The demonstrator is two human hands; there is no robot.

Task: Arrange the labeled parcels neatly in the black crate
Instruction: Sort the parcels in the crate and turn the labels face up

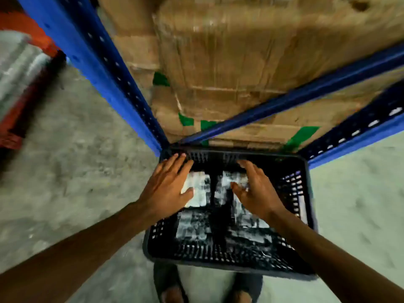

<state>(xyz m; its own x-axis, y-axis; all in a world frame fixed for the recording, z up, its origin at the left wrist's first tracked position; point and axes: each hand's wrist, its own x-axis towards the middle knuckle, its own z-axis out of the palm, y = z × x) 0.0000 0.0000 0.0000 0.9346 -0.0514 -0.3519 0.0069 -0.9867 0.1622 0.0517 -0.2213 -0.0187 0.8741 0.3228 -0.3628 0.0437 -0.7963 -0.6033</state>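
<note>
A black slatted crate (pixel 302 189) stands on the floor in front of me, against the foot of a blue rack. Inside lie several dark parcels with white labels (pixel 192 225), in two rows; the picture is blurred, so their edges are hard to tell. My left hand (pixel 167 186) hovers over the far left parcel (pixel 197 191), fingers spread, palm down. Above the far right parcel (pixel 231 180) my right hand (pixel 256 190) is also spread flat. Neither hand grips anything that I can see.
Blue rack posts (pixel 113 68) and beams (pixel 306 97) rise just behind the crate, with stacked cardboard boxes (pixel 229 62) marked with green tape on the shelf. A red and grey object (pixel 19 73) lies at the far left. Grey concrete floor surrounds the crate; my feet (pixel 172 289) are below it.
</note>
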